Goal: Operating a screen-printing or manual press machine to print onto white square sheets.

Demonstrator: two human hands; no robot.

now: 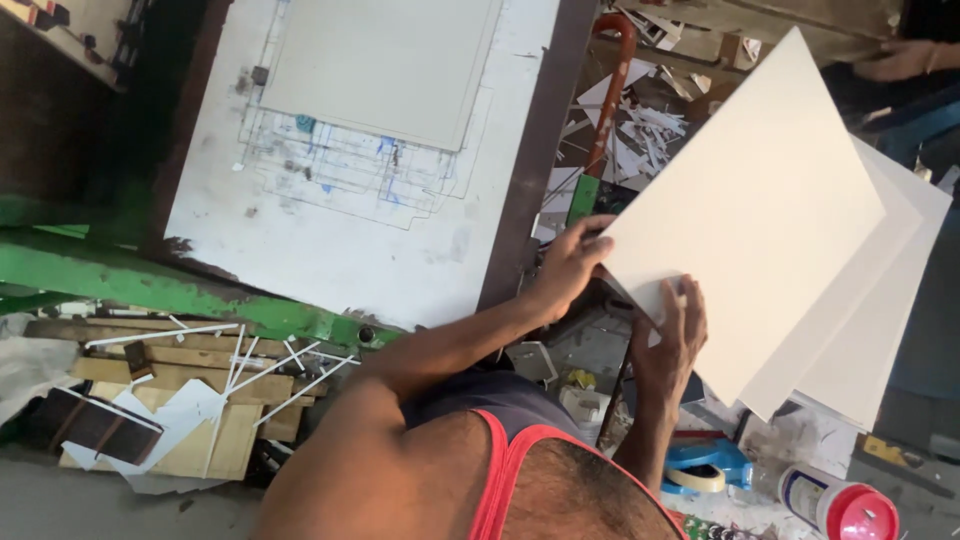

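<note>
A fanned stack of white boards (770, 230) hangs in the air at the right of the view, well clear of the worktop (340, 240), with the corners of at least two lower sheets showing past the top one toward four o'clock. Both hands pinch the stack at its near corner, which lets the sheets splay apart at the far end. The left hand (570, 265), at nine o'clock from the stack, has its grip clamped on the edge, thumb above. The right hand (672, 335), at seven o'clock, clamps the same corner from below, fingers curled over the face.

Out at ten o'clock the white worktop carries a larger pale sheet (385, 65) lying flat over pen outlines, square to them like a template. At twelve o'clock offcut strips (640, 130) litter the floor. At five o'clock sit a blue tape dispenser (705, 468) and a pink-capped bottle (840, 505), near the hands.
</note>
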